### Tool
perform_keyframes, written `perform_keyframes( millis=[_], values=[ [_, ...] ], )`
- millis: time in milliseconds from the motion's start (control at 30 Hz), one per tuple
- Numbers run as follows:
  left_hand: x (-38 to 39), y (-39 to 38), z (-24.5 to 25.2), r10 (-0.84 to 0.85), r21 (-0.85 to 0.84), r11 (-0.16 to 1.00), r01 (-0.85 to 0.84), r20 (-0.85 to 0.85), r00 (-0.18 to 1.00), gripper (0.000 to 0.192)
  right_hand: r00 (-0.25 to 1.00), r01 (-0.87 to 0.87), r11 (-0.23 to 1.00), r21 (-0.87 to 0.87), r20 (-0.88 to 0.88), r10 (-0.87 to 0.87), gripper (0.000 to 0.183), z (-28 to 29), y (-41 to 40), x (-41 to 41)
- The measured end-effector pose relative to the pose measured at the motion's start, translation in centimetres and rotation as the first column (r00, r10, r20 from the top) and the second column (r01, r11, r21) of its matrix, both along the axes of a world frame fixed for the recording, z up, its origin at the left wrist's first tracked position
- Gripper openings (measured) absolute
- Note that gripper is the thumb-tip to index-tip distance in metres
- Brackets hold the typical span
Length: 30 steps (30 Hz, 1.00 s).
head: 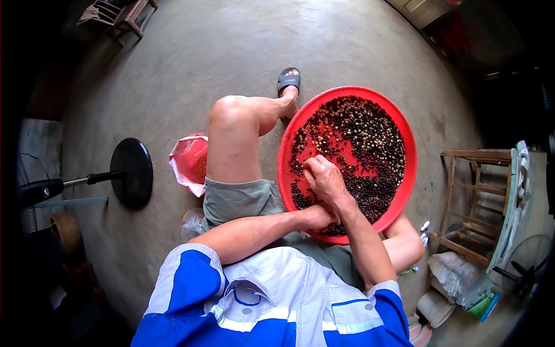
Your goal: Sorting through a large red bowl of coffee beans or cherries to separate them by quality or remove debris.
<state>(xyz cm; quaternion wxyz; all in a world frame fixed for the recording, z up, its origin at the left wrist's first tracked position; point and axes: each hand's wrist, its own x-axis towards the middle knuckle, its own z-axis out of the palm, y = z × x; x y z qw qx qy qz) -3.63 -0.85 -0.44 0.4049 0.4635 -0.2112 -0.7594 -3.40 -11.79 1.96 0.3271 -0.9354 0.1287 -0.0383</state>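
A round red perforated plastic basket [285, 173] rests over my lap and right leg. Dark beans or berries [373, 195] lie in it, mixed with pale and brown ones [360, 117] mostly towards the far side. My right hand [323, 175] is over the left-middle part of the basket, its fingers curled down; whether they pinch anything is hidden. Below it my left hand [321, 217] lies at the near edge, partly covered by my right wrist, and its fingertips and anything in them cannot be made out.
An opened red and white bag [186, 158] with small orange-brown contents stands left of my knee. Farther left is a round black stand base [131, 173]. A wooden rack [477, 188], a white bucket [435, 308] and a fan [527, 264] are at right. A wooden chair [130, 19] stands far left.
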Motion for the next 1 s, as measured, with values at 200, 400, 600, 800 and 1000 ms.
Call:
perform_keyframes(
  millis=[200, 400, 600, 800, 1000],
  values=[
    [-0.2, 0.0, 1.4, 0.067, -0.097, 0.993, -0.068, -0.015, 0.998, 0.029, 0.999, 0.036, 0.990, -0.137, 0.042, -0.031, 0.005, -1.9, 1.1, 2.8],
    [0.4, 0.0, 2.1, -0.011, -0.108, 0.994, 0.021, 0.092, 0.996, 0.024, 0.972, -0.071, 0.947, -0.314, -0.233, -0.004, 0.005, -1.7, 1.8, 4.1],
    [0.1, 0.0, 1.5, 0.001, -0.095, 0.995, 0.009, 0.105, 0.994, 0.026, 0.975, -0.092, 0.950, -0.300, -0.221, 0.025, 0.008, -1.7, 1.7, 3.8],
    [-0.7, -0.1, -0.5, -0.133, -0.024, 0.990, 0.137, 0.115, 0.984, 0.020, 0.989, 0.081, 0.997, -0.007, 0.128, -0.079, 0.008, -0.9, -0.3, 1.5],
    [-0.5, 0.0, 0.0, -0.116, 0.040, 0.993, 0.113, 0.099, 0.988, 0.024, 0.965, 0.235, 0.934, 0.267, 0.051, -0.258, 0.012, 0.2, -1.0, -0.8]
  ],
)
